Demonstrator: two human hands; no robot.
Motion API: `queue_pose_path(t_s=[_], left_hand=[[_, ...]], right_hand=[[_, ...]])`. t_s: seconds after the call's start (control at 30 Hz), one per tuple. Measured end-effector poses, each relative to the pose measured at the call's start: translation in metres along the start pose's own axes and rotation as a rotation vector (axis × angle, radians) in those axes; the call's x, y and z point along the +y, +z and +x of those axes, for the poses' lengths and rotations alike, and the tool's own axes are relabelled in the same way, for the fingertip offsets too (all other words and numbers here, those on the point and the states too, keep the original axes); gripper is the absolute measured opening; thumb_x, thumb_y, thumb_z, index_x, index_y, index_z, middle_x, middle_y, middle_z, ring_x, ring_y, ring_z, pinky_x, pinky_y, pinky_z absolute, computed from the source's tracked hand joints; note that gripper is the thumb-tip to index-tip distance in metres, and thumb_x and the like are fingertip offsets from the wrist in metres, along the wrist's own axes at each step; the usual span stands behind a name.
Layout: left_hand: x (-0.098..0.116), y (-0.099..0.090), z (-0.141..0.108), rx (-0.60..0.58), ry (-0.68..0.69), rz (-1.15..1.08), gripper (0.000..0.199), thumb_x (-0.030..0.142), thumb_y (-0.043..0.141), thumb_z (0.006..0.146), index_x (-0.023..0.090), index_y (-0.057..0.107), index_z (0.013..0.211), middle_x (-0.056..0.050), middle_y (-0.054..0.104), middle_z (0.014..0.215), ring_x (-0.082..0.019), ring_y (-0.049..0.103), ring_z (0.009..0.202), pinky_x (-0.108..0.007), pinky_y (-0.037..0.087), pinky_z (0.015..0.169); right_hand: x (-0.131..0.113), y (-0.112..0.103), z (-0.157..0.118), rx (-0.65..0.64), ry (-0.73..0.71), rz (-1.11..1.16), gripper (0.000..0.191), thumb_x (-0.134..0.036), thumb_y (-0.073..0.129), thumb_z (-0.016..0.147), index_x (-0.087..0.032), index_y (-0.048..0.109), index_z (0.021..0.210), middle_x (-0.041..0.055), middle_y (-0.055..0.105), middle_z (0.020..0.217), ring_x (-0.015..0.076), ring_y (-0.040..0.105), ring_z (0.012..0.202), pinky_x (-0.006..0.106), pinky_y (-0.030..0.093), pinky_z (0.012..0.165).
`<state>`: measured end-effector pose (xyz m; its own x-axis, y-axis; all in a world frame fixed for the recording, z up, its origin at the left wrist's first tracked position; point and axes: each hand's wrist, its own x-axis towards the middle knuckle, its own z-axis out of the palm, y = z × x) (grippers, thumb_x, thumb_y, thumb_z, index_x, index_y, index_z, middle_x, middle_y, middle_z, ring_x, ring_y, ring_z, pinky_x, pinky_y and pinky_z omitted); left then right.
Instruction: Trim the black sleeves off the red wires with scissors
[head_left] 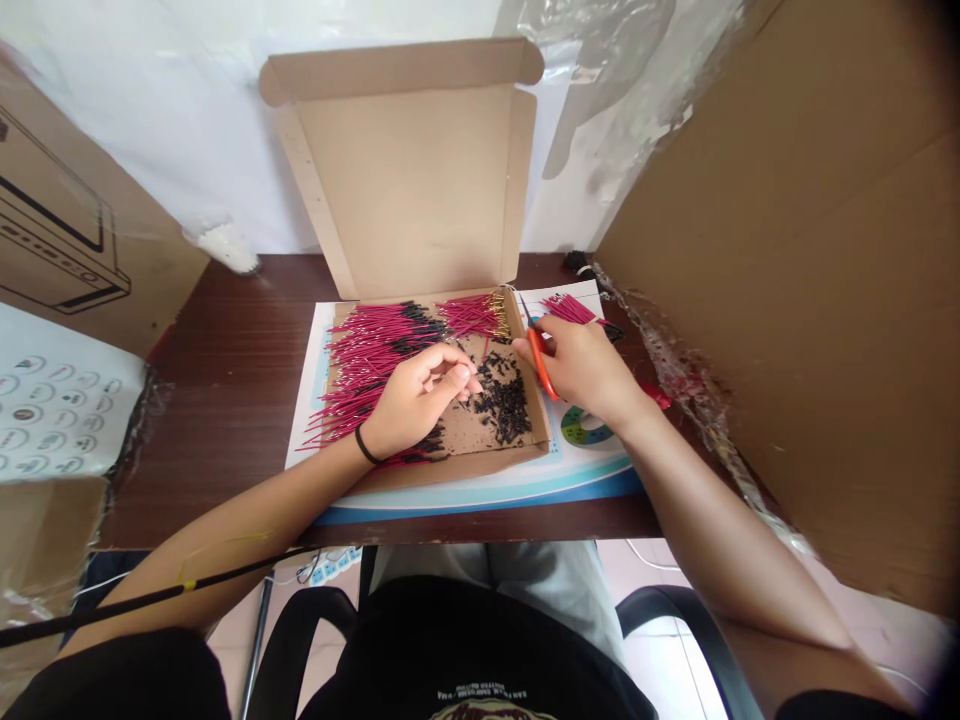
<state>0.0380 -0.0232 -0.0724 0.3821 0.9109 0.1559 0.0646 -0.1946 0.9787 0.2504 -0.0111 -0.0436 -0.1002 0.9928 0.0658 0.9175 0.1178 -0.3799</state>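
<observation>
My right hand (581, 362) is closed around orange-handled scissors (541, 366), whose blades point away from me over the box's right edge. My left hand (420, 395) is curled, thumb and fingertips pinched together above the box; whatever is between them is too small to make out. Under it lies an open shallow cardboard box (461, 440). Its left side holds a thick layer of dark red wires (367, 345) with black ends. A smaller bunch of red wires (471, 316) with gold-coloured tips lies at the back. Small black scraps (508, 405) are heaped at the right.
The box lid (420, 180) stands upright behind. Another bundle of red wires (568, 308) lies to the right on a printed sheet (600, 470). Tall cardboard (787, 250) walls the right side; cartons (60, 390) stand at left. A dark wooden desk (217, 400) lies beneath.
</observation>
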Motion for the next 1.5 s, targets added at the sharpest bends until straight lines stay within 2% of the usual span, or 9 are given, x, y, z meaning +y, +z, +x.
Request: queue_pose_path(t_s=[0.2,0.33,0.43,0.53,0.73,0.97,1.17,1.37,1.5], left_hand=[[0.002,-0.002,0.001,0.021,-0.023,0.046,0.027,0.043,0.059,0.086,0.016,0.059,0.083,-0.005,0.069,0.072,-0.012,0.063,0.064,-0.024,0.051,0.060],[0.003,-0.002,0.000,0.017,-0.017,0.043,0.026,0.041,0.059,0.086,0.016,0.059,0.083,-0.005,0.069,0.071,-0.011,0.062,0.063,-0.023,0.050,0.060],[0.003,-0.001,0.000,0.014,-0.024,0.044,0.025,0.041,0.059,0.087,0.016,0.059,0.083,-0.005,0.069,0.071,-0.011,0.062,0.062,-0.023,0.050,0.059],[0.004,-0.001,-0.001,0.018,-0.023,0.054,0.025,0.041,0.059,0.087,0.016,0.060,0.082,-0.005,0.069,0.071,-0.012,0.062,0.062,-0.024,0.050,0.060],[0.003,-0.001,-0.001,0.000,-0.012,0.048,0.025,0.041,0.058,0.087,0.017,0.059,0.082,-0.005,0.069,0.071,-0.012,0.062,0.063,-0.024,0.050,0.059],[0.003,-0.002,-0.001,-0.012,-0.028,0.058,0.025,0.041,0.059,0.086,0.016,0.060,0.082,-0.005,0.070,0.071,-0.012,0.063,0.063,-0.024,0.050,0.059],[0.003,-0.002,-0.001,-0.018,-0.025,0.058,0.024,0.041,0.059,0.086,0.017,0.060,0.082,-0.005,0.069,0.071,-0.013,0.064,0.063,-0.024,0.050,0.059],[0.003,-0.002,-0.001,-0.029,-0.031,0.052,0.024,0.040,0.060,0.086,0.017,0.061,0.082,-0.005,0.069,0.071,-0.013,0.064,0.064,-0.025,0.051,0.060],[0.004,-0.001,-0.001,-0.036,-0.027,0.057,0.022,0.038,0.060,0.086,0.016,0.061,0.082,-0.004,0.069,0.070,-0.013,0.064,0.064,-0.024,0.050,0.059]], right_hand=[[0.004,-0.002,0.001,-0.042,-0.030,0.158,0.024,-0.041,0.048,0.092,-0.021,0.055,0.082,0.0054,0.066,0.068,0.0187,0.061,0.063,0.028,0.039,0.058],[0.013,-0.007,0.006,-0.033,0.069,0.197,0.020,-0.040,0.053,0.089,-0.021,0.056,0.086,0.0064,0.069,0.076,0.0187,0.063,0.064,0.029,0.044,0.059],[0.017,-0.007,0.009,-0.148,0.144,0.344,0.024,-0.044,0.056,0.086,-0.021,0.056,0.090,0.0046,0.070,0.074,0.0176,0.063,0.054,0.029,0.045,0.052],[0.015,-0.004,0.008,-0.271,0.147,0.499,0.025,-0.047,0.051,0.088,-0.022,0.053,0.086,0.0030,0.068,0.068,0.0169,0.062,0.047,0.028,0.045,0.045],[0.008,-0.005,0.002,-0.366,0.182,0.539,0.023,-0.044,0.052,0.089,-0.022,0.049,0.084,0.0037,0.067,0.067,0.0174,0.062,0.044,0.028,0.044,0.040],[0.015,-0.005,0.004,-0.260,0.211,0.487,0.026,-0.046,0.048,0.091,-0.021,0.050,0.099,0.0074,0.070,0.079,0.0176,0.063,0.048,0.031,0.047,0.045],[0.017,-0.004,0.005,-0.093,0.099,0.233,0.019,-0.039,0.049,0.092,-0.021,0.052,0.087,0.0079,0.069,0.075,0.0184,0.062,0.055,0.030,0.043,0.053],[0.012,0.007,0.007,-0.133,0.095,0.397,0.022,-0.044,0.046,0.093,-0.022,0.049,0.093,0.0050,0.068,0.074,0.0192,0.064,0.058,0.030,0.045,0.055],[0.012,0.010,0.009,-0.133,0.146,0.522,0.023,-0.043,0.042,0.094,-0.022,0.047,0.101,0.0034,0.067,0.074,0.0174,0.062,0.051,0.030,0.046,0.052]])
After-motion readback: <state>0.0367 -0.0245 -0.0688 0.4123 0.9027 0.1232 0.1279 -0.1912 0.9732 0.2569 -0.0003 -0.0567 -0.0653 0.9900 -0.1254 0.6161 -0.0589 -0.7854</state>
